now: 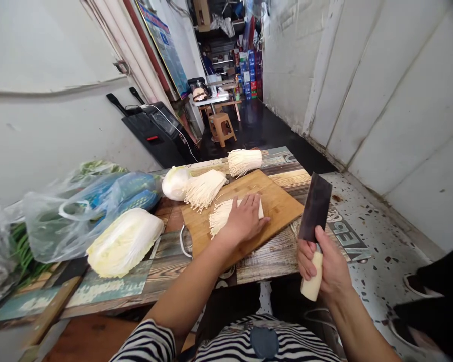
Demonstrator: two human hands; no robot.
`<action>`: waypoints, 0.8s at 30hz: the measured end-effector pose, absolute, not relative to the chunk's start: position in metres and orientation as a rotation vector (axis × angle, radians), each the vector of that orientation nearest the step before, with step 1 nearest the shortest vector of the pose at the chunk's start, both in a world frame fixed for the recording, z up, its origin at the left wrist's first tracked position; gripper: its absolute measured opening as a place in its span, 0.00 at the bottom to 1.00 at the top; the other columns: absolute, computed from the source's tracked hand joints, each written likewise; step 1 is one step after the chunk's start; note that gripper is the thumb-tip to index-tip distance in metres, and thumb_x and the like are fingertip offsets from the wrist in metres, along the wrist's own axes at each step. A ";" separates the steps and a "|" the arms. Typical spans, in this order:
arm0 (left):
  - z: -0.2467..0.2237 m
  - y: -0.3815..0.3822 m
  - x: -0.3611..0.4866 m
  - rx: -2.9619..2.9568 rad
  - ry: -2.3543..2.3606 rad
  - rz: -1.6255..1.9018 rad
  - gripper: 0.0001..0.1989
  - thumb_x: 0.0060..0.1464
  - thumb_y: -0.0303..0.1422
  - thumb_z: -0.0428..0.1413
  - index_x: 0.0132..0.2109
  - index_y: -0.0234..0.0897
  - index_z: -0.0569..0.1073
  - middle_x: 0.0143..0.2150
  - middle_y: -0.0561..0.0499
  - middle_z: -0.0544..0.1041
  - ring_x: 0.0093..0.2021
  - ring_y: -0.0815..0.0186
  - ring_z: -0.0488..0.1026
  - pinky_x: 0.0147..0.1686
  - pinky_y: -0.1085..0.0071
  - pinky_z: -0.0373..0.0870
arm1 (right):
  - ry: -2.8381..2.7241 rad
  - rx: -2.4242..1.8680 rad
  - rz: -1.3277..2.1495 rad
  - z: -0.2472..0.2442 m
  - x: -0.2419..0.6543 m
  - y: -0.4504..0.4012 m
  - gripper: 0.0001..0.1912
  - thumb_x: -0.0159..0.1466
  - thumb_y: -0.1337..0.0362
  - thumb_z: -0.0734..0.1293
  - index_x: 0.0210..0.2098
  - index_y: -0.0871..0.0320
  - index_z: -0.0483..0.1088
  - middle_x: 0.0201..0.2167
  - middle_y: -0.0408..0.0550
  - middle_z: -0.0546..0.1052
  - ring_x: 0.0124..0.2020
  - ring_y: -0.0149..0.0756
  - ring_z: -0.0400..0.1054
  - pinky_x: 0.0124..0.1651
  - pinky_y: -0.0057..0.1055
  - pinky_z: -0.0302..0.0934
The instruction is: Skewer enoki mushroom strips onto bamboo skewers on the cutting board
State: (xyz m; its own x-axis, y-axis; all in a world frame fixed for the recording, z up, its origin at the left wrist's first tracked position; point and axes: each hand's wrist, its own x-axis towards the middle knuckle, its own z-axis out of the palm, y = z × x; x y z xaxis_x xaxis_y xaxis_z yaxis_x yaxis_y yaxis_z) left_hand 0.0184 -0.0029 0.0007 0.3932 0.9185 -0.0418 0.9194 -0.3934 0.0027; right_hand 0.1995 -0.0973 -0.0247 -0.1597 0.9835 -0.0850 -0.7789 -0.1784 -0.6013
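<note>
A bunch of enoki mushrooms (219, 216) lies on the wooden cutting board (279, 201). My left hand (246, 217) rests over this bunch and holds it against the board, its fingers curved across the top and hiding part of it. Off the board's right side, my right hand (326, 264) grips a cleaver (315, 211) by its pale handle, the dark blade pointing up and away. A second enoki bunch (207, 187) overlaps the board's far left edge. Another bunch of enoki (245, 162) sits beyond the board's far edge.
Left of the board are a halved napa cabbage (125, 242), a rounded white vegetable (175, 183) and plastic bags of greens (60, 221). A long tool with a wooden handle (56, 306) crosses the table's near left edge. Another person's feet (415, 311) show at right.
</note>
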 end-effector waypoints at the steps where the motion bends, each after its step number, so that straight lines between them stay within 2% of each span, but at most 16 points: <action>1: 0.000 -0.003 0.018 2.600 1.718 -0.041 0.34 0.64 0.48 0.40 0.69 0.29 0.50 0.70 0.39 0.52 0.71 0.55 0.48 0.67 0.48 0.40 | -0.511 -0.709 1.597 -0.023 0.200 -0.096 0.22 0.63 0.52 0.65 0.20 0.58 0.60 0.15 0.38 0.66 0.09 0.23 0.56 0.10 0.23 0.56; 5: 0.000 -0.003 0.019 2.588 1.719 -0.028 0.36 0.63 0.49 0.42 0.69 0.26 0.50 0.70 0.38 0.53 0.70 0.54 0.48 0.67 0.48 0.39 | -0.515 -0.963 1.411 -0.024 0.197 -0.090 0.21 0.58 0.50 0.70 0.21 0.57 0.60 0.15 0.38 0.66 0.09 0.26 0.57 0.11 0.26 0.55; 11: -0.001 -0.004 0.018 2.590 1.724 -0.001 0.36 0.63 0.49 0.43 0.69 0.28 0.50 0.70 0.39 0.53 0.70 0.54 0.48 0.67 0.47 0.41 | -0.508 -1.059 1.389 -0.027 0.202 -0.086 0.18 0.53 0.54 0.71 0.23 0.56 0.60 0.18 0.38 0.68 0.12 0.28 0.59 0.13 0.28 0.54; 16: -0.001 -0.004 0.018 2.576 1.717 -0.013 0.37 0.63 0.49 0.42 0.69 0.27 0.49 0.70 0.39 0.53 0.70 0.54 0.49 0.66 0.45 0.41 | -0.478 -1.006 1.503 -0.024 0.214 -0.084 0.13 0.49 0.56 0.69 0.23 0.57 0.63 0.21 0.40 0.69 0.16 0.28 0.60 0.17 0.29 0.56; 21: -0.001 -0.003 0.018 2.582 1.705 -0.004 0.36 0.64 0.50 0.40 0.69 0.29 0.49 0.70 0.39 0.54 0.70 0.54 0.49 0.66 0.45 0.42 | -0.505 -0.950 1.701 -0.024 0.222 -0.083 0.09 0.45 0.67 0.70 0.26 0.59 0.69 0.27 0.43 0.72 0.21 0.27 0.62 0.23 0.27 0.58; 24: 0.001 -0.001 0.017 2.594 1.679 -0.015 0.35 0.64 0.49 0.42 0.69 0.29 0.49 0.69 0.39 0.56 0.69 0.54 0.51 0.66 0.46 0.43 | -0.504 -0.959 1.812 -0.031 0.223 -0.081 0.08 0.46 0.69 0.72 0.26 0.61 0.70 0.27 0.47 0.74 0.21 0.28 0.62 0.22 0.27 0.58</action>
